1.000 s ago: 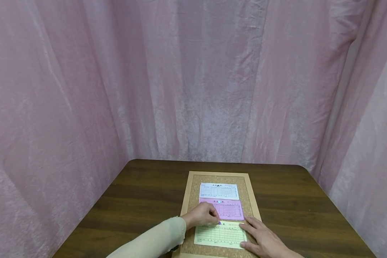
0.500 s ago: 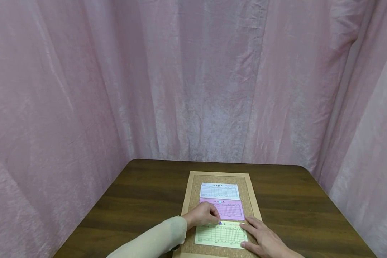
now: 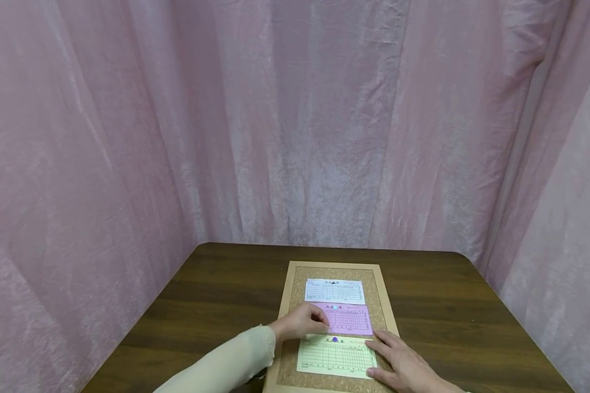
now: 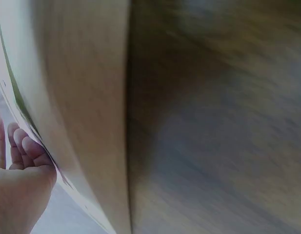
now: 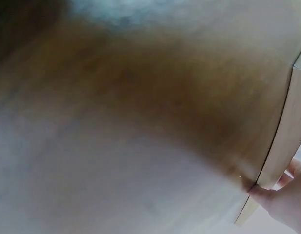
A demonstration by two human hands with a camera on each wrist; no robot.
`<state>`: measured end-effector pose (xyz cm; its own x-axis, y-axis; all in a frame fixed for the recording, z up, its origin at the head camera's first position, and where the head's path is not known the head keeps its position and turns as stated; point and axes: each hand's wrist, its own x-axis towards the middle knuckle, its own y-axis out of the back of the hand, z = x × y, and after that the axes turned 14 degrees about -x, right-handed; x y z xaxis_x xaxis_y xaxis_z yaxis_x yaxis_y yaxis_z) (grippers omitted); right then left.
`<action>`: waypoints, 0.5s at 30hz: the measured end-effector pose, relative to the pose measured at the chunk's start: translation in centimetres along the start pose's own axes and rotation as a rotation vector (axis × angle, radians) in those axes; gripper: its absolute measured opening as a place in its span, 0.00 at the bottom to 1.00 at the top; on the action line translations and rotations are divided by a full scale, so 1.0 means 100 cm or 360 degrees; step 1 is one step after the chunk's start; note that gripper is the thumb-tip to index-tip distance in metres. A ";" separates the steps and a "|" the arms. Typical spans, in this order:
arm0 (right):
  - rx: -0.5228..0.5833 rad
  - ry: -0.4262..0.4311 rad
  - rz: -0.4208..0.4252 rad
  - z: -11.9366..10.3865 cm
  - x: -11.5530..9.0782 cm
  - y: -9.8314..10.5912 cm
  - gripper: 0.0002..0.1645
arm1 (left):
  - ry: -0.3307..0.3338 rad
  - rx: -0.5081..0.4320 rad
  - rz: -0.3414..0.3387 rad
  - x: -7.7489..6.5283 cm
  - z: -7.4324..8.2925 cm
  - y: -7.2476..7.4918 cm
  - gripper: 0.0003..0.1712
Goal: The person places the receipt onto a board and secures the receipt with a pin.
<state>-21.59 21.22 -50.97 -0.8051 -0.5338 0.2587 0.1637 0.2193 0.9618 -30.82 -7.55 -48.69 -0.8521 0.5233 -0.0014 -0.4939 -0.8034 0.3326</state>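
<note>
On a wood-framed corkboard (image 3: 287, 289) lie a white form slip (image 3: 334, 292), a pink one (image 3: 351, 321) and a pale green one (image 3: 336, 360). A purple pushpin (image 3: 335, 339) stands at the green slip's top edge. My left hand (image 3: 300, 322) hovers over the pink slip's left part, just up and left of that pin. Its fingers are loosely bent and nothing shows between them, and the left wrist view shows thumb and fingers (image 4: 30, 146) apart. My right hand (image 3: 400, 363) rests with fingers spread on the green slip's right edge and the board's frame.
A dark pin (image 3: 333, 283) sits at the top of the white slip, a pale blue pin (image 3: 335, 307) on the pink one. The board lies on a dark wooden table (image 3: 216, 295). Pink curtains (image 3: 295, 125) hang behind and on both sides.
My left hand has let go of the purple pushpin and moved slightly up and left, leaving the pin in full view on the green slip. The right hand stays in place.
</note>
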 end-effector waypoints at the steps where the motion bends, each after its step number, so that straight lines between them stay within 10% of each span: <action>1: 0.0014 -0.0011 -0.0017 0.000 0.000 0.000 0.39 | -0.0005 0.0009 0.0025 -0.001 -0.001 0.003 0.04; 15: 0.0172 -0.0211 0.0019 0.002 -0.007 0.008 0.45 | -0.0120 0.0069 0.0269 -0.015 -0.003 0.050 0.07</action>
<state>-21.02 21.89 -50.40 -0.8727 -0.4198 0.2494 0.1174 0.3155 0.9416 -32.07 -12.42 -47.36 -0.9062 0.4031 0.1278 -0.3356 -0.8694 0.3626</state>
